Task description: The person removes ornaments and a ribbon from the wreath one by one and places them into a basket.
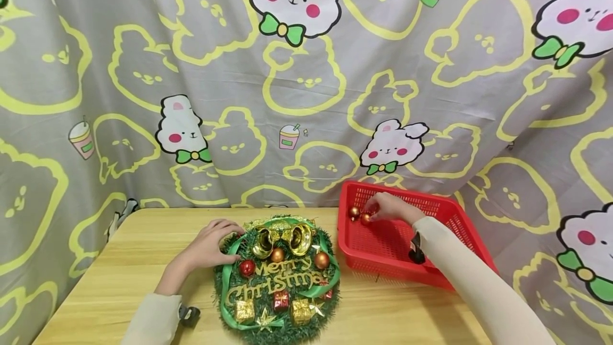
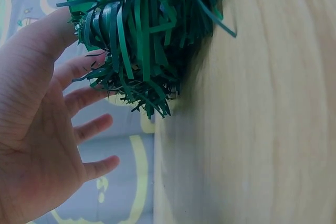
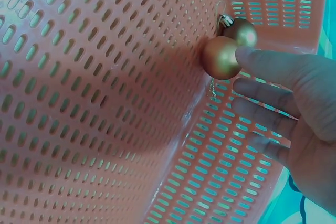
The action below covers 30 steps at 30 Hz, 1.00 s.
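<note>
A green tinsel Christmas wreath with gold bells, baubles, small gift boxes and "Merry Christmas" lettering lies on the table. My left hand rests against its left edge, thumb over the rim; in the left wrist view the fingers are spread, and the thumb and index tips are hidden behind tinsel. My right hand reaches into the red basket. There its thumb tip overlaps an orange-gold bauble, with the other fingers extended just below. A second gold bauble sits right beside it, silver cap showing.
The basket's perforated walls rise around my right hand. It stands on the wooden table, close to the right of the wreath. Behind the table hangs a grey curtain with cartoon prints.
</note>
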Motion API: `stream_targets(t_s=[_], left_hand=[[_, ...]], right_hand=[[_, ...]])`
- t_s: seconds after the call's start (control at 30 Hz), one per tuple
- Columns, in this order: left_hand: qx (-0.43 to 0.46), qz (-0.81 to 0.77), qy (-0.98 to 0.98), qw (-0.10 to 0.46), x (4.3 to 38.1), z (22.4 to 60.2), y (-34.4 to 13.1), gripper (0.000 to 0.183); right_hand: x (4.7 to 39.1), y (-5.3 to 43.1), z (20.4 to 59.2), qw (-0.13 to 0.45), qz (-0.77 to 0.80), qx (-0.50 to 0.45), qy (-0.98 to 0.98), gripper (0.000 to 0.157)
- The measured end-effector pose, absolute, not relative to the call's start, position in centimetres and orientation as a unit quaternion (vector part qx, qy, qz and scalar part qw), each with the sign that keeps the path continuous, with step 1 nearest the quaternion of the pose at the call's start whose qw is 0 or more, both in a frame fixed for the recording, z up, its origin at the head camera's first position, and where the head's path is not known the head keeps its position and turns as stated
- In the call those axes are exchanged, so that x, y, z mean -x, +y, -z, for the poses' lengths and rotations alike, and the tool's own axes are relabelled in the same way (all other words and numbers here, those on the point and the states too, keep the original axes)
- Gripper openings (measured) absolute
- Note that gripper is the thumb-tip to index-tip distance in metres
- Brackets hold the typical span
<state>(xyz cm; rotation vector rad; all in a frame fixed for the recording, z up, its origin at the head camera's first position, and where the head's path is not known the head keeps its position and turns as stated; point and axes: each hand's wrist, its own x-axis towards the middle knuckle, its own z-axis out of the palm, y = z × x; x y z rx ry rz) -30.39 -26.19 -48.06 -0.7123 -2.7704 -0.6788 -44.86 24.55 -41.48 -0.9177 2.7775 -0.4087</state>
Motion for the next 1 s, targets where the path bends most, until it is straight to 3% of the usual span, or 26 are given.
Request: stream_targets(t_s=[0.3,1.0], left_hand=[[0.244,0.234,-0.935,0.104,30.1,47.9,-26.1,0.054],[0.240,0.239,-0.936,0.095,30.2,48.1,-26.2,0.054]], right_hand=[[44.5,24.6,40.6,0.092,0.134,0.314,0.936,0.021],[42.5,23.5,35.8,0.044,0.215,0.312,0.924,0.038]])
